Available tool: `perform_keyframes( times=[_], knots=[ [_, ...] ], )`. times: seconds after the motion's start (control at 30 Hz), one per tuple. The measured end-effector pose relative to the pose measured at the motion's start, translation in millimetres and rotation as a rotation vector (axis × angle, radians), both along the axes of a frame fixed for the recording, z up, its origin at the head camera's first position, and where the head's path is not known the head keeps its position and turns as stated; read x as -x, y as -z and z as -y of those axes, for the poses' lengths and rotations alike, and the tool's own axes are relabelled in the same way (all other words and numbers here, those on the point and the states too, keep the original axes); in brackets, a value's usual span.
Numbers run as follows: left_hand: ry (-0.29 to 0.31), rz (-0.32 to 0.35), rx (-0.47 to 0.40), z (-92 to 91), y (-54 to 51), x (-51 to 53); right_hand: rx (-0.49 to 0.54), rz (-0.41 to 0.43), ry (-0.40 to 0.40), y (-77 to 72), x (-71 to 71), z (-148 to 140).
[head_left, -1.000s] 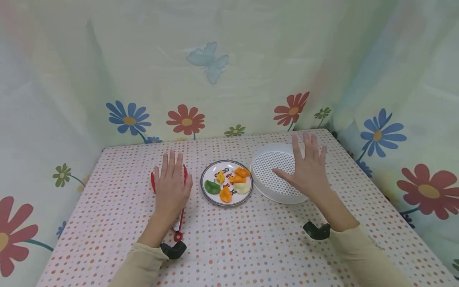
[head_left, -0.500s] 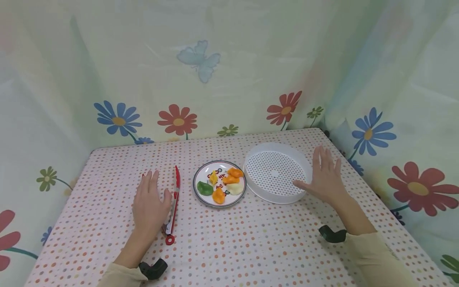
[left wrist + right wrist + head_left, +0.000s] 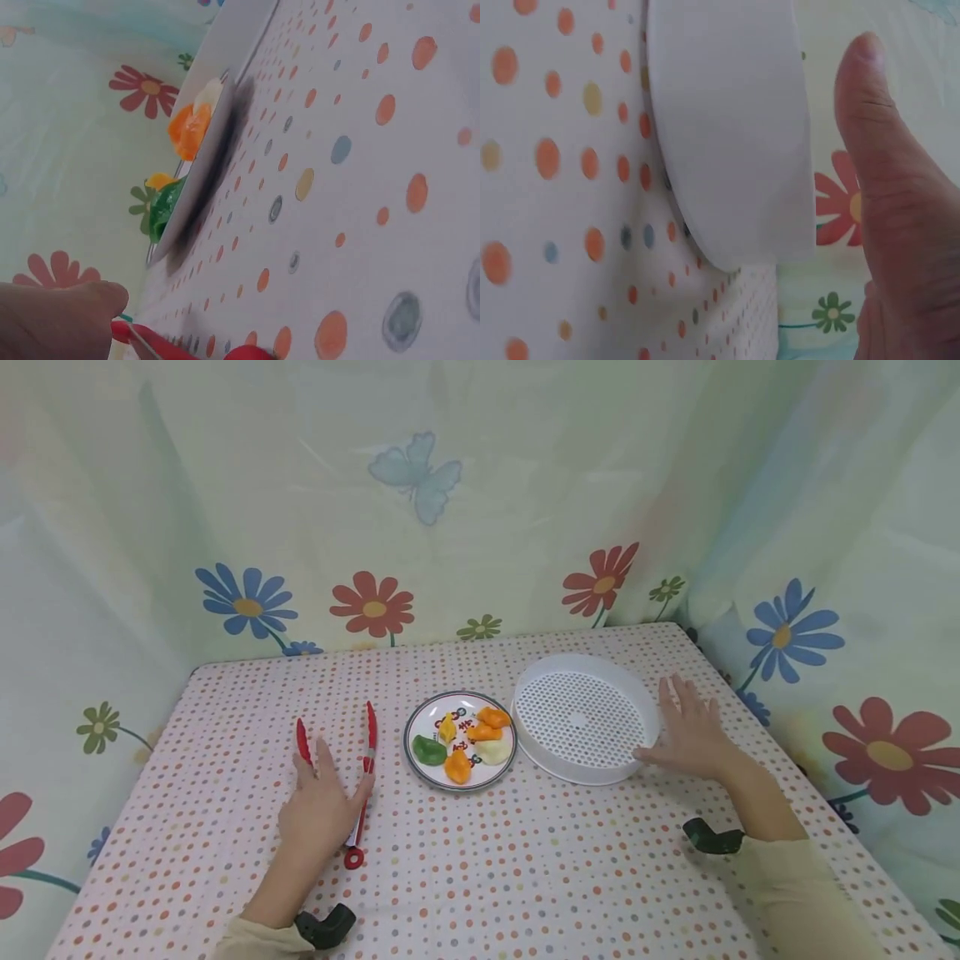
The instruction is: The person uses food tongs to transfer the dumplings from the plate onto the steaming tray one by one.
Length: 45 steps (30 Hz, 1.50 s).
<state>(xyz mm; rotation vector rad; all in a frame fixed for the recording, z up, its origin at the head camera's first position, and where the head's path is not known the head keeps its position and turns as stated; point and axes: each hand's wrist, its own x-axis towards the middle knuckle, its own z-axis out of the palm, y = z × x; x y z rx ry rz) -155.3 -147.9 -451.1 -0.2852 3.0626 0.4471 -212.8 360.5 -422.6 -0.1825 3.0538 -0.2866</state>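
Note:
In the head view, red-tipped metal tongs lie spread on the table at the left. Over them hovers my left hand, fingers parted and the thumb close to the right arm of the tongs; whether it touches cannot be told. A white round sieve with a perforated bottom sits right of centre. Beside its right rim is my right hand, fingers spread. The right wrist view has the thumb apart from the sieve's side wall.
Between tongs and sieve stands a patterned plate with several small glossy pieces, including a green one and a white one. A dotted cloth covers the table. Flowered curtains hang behind and at both sides.
My left hand has drawn back, then spread its fingers over the tongs. My right hand has moved right and lowered beside the sieve. The view has shifted slightly.

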Motion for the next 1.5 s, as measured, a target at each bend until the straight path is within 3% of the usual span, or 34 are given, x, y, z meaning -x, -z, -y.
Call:
perform_keyframes(
  times=[0.33, 0.53, 1.17, 1.5],
  knots=[
    [0.012, -0.050, 0.068, -8.4, 3.2, 6.9, -0.034, 0.125, -0.053, -5.7, 5.7, -16],
    [0.031, -0.034, 0.030, -7.8, 1.2, 12.6, -0.022, 0.157, -0.060, -5.7, 5.2, -21],
    [-0.048, 0.062, -0.090, -17.6, -2.2, 65.6, -0.004, 0.198, -0.076, -6.1, 22.4, -12],
    [-0.048, 0.046, -0.160, -15.3, -8.5, 84.6, 0.004, 0.251, -0.056, -8.4, 30.0, -6]
  ],
)
